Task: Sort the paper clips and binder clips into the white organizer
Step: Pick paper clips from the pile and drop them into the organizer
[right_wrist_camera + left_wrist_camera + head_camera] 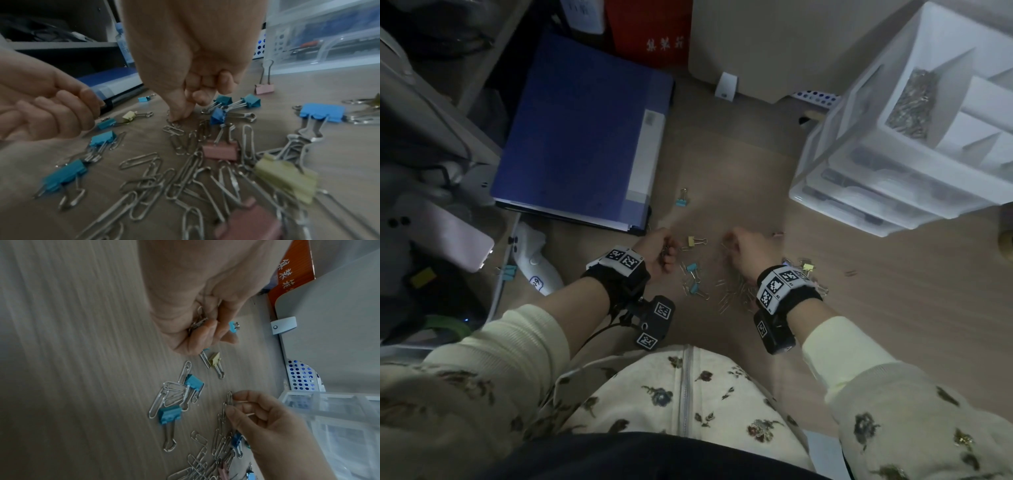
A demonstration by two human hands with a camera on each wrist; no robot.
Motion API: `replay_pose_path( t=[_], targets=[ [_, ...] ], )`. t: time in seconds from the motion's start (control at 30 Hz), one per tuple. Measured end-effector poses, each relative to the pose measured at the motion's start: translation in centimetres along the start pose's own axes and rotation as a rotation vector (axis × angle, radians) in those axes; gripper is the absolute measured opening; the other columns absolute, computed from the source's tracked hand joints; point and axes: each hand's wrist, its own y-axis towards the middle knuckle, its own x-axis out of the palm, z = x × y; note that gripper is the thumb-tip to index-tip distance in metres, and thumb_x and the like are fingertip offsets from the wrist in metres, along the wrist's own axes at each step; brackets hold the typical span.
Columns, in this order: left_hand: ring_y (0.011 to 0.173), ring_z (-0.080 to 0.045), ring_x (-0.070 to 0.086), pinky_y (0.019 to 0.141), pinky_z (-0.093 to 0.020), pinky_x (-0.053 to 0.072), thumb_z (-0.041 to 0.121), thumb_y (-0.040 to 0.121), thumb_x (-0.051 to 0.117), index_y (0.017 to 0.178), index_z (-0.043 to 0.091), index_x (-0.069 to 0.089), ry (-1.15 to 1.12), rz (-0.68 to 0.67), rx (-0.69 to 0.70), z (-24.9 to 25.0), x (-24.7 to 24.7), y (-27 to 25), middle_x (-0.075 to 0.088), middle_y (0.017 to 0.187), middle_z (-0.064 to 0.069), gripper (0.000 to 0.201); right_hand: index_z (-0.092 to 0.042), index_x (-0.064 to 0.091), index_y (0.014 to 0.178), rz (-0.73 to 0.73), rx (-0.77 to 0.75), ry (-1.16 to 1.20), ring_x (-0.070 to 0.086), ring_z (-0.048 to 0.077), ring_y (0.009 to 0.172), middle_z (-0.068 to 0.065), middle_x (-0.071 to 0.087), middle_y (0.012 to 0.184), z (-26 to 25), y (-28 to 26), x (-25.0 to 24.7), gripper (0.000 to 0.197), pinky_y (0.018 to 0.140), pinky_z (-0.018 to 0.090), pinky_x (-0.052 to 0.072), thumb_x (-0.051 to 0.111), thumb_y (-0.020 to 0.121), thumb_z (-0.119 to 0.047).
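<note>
Silver paper clips [736, 293] and blue, yellow and pink binder clips lie scattered on the wooden table between my hands. My left hand [659, 251] grips a bunch of paper clips [198, 321] in its curled fingers. Just right of it, my right hand [744, 251] pinches one paper clip [229, 399] between thumb and forefinger, low at the table [174, 119]. A yellow binder clip [692, 240] and a blue one [692, 267] lie between the hands. The white organizer [859, 137] stands at the far right, with a heap of paper clips [912, 99] in one compartment.
A blue folder [585, 137] lies at the far left. The organizer sits on clear drawers [859, 198]. A single blue binder clip [682, 202] lies beyond the hands, another [506, 270] beside a white controller [534, 260]. A pink phone [445, 233] is at the left.
</note>
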Motion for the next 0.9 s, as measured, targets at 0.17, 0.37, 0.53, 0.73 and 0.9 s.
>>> replay_pose_path(
  t=[0.17,0.37,0.53,0.73,0.9],
  targets=[
    [0.037,-0.007,0.031,0.041,-0.021,0.025,0.031,0.099,0.035,0.069,0.012,0.050,0.002,0.005,0.005,-0.1,0.0,0.0,0.038,0.048,0.005,0.039,-0.021,0.064,0.107,-0.055,0.000,-0.088,0.062,0.029,0.098,0.007,0.065,0.108,-0.7,0.2,-0.5,0.023,0.081,0.038,0.053,0.053,0.087,-0.019],
    [0.038,-0.008,0.031,0.041,-0.021,0.026,0.029,0.097,0.038,0.070,0.012,0.050,-0.011,0.001,0.005,-0.2,0.1,0.0,0.039,0.047,0.005,0.034,-0.011,0.060,0.114,-0.029,-0.087,-0.231,0.057,0.030,0.107,0.009,0.057,0.117,-1.3,-0.1,-0.2,0.026,0.079,0.035,0.047,0.053,0.088,-0.012],
    [0.043,-0.009,0.032,0.041,-0.020,0.028,0.025,0.097,0.038,0.072,0.011,0.050,-0.029,-0.007,-0.002,0.0,0.3,-0.4,0.039,0.054,0.003,0.031,-0.011,0.057,0.116,-0.004,-0.108,-0.270,0.058,0.029,0.107,0.008,0.058,0.118,-1.5,-1.1,-0.5,0.027,0.074,0.033,0.043,0.050,0.090,-0.012],
    [0.058,-0.015,0.050,0.053,-0.025,0.045,0.017,0.096,0.042,0.081,0.002,0.059,-0.131,-0.041,0.020,-0.2,1.1,-0.6,0.058,0.059,-0.005,0.027,-0.016,0.059,0.108,0.104,-0.143,0.172,0.058,0.024,0.099,0.004,0.061,0.109,-2.5,-2.0,-1.6,0.018,0.079,0.034,0.047,0.052,0.091,-0.017],
    [0.062,-0.016,0.053,0.060,-0.028,0.053,0.016,0.096,0.040,0.085,0.003,0.058,-0.240,-0.170,0.008,-0.3,1.9,-1.2,0.060,0.074,-0.010,0.025,-0.023,0.064,0.104,0.067,-0.306,0.338,0.053,0.010,0.087,-0.006,0.061,0.098,-4.4,-2.7,-1.5,0.016,0.072,0.026,0.039,0.060,0.090,-0.028]
  ],
)
